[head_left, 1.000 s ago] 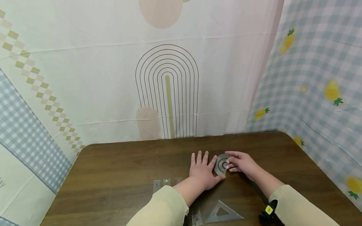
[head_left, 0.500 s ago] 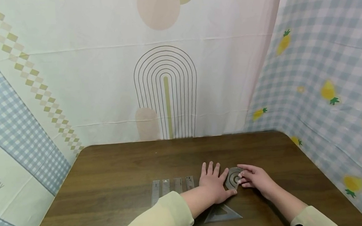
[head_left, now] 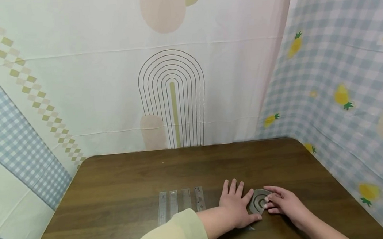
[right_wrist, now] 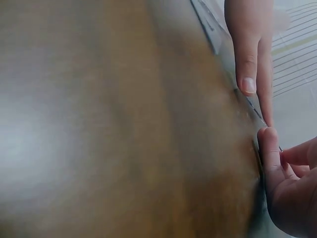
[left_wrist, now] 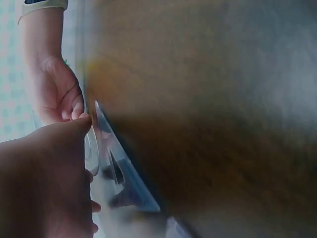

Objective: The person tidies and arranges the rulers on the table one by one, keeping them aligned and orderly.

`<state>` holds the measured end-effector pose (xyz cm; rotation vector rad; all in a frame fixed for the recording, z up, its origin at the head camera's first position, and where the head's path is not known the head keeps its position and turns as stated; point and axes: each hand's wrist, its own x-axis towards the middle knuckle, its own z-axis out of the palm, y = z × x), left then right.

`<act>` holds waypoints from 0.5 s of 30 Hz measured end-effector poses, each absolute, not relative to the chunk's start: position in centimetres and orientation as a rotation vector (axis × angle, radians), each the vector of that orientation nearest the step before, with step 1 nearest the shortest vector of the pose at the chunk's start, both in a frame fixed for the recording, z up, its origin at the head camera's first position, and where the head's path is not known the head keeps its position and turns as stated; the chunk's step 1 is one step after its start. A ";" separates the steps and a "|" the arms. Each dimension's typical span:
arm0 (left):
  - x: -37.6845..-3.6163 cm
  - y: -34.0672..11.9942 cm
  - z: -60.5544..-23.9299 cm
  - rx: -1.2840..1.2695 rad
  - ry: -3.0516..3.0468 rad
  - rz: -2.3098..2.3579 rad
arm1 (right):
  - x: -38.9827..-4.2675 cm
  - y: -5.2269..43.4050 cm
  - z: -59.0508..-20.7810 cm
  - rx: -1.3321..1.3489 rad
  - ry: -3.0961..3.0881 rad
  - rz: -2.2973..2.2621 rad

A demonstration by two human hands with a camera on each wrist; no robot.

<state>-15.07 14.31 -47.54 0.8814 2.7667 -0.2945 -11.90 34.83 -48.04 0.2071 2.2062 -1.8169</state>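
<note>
A clear protractor [head_left: 257,203] with curved dark slots lies on the table between both hands. My right hand [head_left: 285,203] pinches its right side, thumb and fingertips close together at the edge. My left hand [head_left: 236,204] lies flat with straight, spread fingers, its index finger and thumb against the protractor's left side. Beneath the left hand, a clear set square [left_wrist: 124,171] lies mostly hidden in the head view; only a corner shows. Several clear rulers [head_left: 173,201] lie side by side to the left, their near ends covered by the left sleeve.
The brown wooden table [head_left: 116,190] has rounded far corners. Behind it hangs a white patterned cloth [head_left: 103,84], and a blue checked cloth [head_left: 323,64] with pineapples hangs along the right side.
Both hands and the protractor have moved right and nearer to the person. The left hand has come over the set square, and the far ends of the rulers are uncovered.
</note>
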 end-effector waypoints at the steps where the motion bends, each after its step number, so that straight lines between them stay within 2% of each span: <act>1: -15.0 14.5 -47.7 0.887 2.762 -0.301 | -11.6 35.0 -48.0 0.211 2.195 -1.814; 15: -14.6 15.0 -47.7 0.929 2.706 -0.273 | -10.6 35.4 -47.4 0.237 2.375 -1.610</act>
